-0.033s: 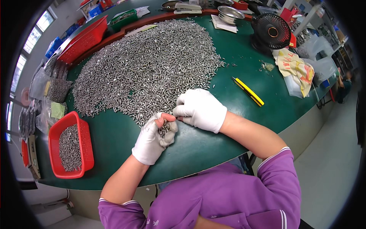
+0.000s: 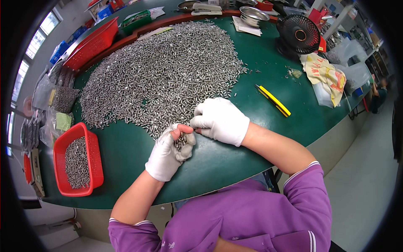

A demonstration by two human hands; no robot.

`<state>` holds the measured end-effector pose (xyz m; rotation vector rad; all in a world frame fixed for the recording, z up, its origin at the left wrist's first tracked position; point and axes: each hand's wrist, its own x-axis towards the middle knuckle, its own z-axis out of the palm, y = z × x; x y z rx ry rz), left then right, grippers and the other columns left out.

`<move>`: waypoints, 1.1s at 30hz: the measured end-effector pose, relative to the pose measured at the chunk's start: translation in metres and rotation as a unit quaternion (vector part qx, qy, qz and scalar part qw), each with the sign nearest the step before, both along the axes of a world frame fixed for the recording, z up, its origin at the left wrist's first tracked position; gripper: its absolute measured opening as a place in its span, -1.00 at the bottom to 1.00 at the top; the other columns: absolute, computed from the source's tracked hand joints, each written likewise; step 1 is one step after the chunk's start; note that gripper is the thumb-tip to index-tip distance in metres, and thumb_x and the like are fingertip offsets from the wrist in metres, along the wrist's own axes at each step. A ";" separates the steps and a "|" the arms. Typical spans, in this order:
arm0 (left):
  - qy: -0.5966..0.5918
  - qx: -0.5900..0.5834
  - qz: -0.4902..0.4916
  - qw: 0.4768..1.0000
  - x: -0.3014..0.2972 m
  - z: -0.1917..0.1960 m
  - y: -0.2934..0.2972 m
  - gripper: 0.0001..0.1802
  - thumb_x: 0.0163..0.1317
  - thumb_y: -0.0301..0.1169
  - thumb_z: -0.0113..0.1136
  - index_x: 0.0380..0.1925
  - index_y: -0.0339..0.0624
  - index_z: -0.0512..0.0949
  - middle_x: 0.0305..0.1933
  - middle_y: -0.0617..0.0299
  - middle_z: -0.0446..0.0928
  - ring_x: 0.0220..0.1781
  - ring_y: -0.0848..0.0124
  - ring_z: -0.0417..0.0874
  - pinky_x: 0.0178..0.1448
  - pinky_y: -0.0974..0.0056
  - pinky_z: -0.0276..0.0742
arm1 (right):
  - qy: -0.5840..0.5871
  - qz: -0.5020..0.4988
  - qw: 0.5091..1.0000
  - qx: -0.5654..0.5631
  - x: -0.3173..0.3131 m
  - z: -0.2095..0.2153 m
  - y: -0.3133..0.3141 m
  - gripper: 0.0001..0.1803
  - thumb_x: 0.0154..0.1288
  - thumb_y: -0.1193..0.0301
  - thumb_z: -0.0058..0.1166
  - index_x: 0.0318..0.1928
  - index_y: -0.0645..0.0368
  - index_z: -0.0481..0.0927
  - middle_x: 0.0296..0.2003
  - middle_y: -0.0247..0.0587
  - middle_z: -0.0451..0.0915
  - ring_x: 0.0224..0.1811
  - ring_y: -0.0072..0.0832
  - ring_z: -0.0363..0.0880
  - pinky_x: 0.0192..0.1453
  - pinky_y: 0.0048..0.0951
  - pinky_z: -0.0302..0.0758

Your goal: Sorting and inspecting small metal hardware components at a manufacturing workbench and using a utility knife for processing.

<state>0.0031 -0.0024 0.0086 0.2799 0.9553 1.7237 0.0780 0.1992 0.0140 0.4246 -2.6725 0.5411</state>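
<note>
Near the metal heap (image 2: 168, 71), left hand (image 2: 168, 151) cupped

Markings | cloth (image 2: 326, 77): red characters (image 2: 320, 66), not clearly legible | shirt (image 2: 247, 214): white emblem (image 2: 171, 245), too small to read

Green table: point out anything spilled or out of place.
A crumpled scrap lies between the fan and the yellow knife, apart from the pile of metal pins; it looks like stray litter.
</note>
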 end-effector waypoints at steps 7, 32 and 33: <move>-0.036 -0.022 0.013 0.999 -0.002 -0.006 0.000 -0.74 0.38 -0.12 0.13 -0.20 -0.05 0.47 -0.31 0.32 0.49 -0.49 0.56 0.37 -0.34 0.46 0.34 | -0.019 -0.009 0.999 0.028 0.001 0.000 0.000 -0.88 0.03 0.31 0.27 -0.38 -0.02 0.65 -0.41 -0.30 0.55 -0.32 -0.22 0.57 -0.29 -0.19 0.51; -0.003 -0.046 -0.005 0.999 0.000 -0.002 0.003 -0.74 0.37 -0.14 0.15 -0.25 -0.08 0.47 -0.34 0.33 0.49 -0.54 0.58 0.29 -0.48 0.50 0.13 | 0.026 -0.053 0.993 -0.098 0.004 0.011 0.005 -0.87 0.13 0.32 0.21 -0.29 -0.01 0.67 -0.33 -0.30 0.58 -0.24 -0.24 0.56 -0.13 -0.23 0.52; -0.003 -0.047 -0.005 0.999 -0.001 -0.003 0.002 -0.74 0.37 -0.14 0.15 -0.25 -0.08 0.47 -0.34 0.33 0.49 -0.54 0.58 0.29 -0.48 0.50 0.13 | 0.026 -0.053 0.993 -0.099 0.003 0.010 0.005 -0.87 0.13 0.32 0.21 -0.29 -0.01 0.67 -0.33 -0.30 0.58 -0.24 -0.24 0.56 -0.13 -0.23 0.52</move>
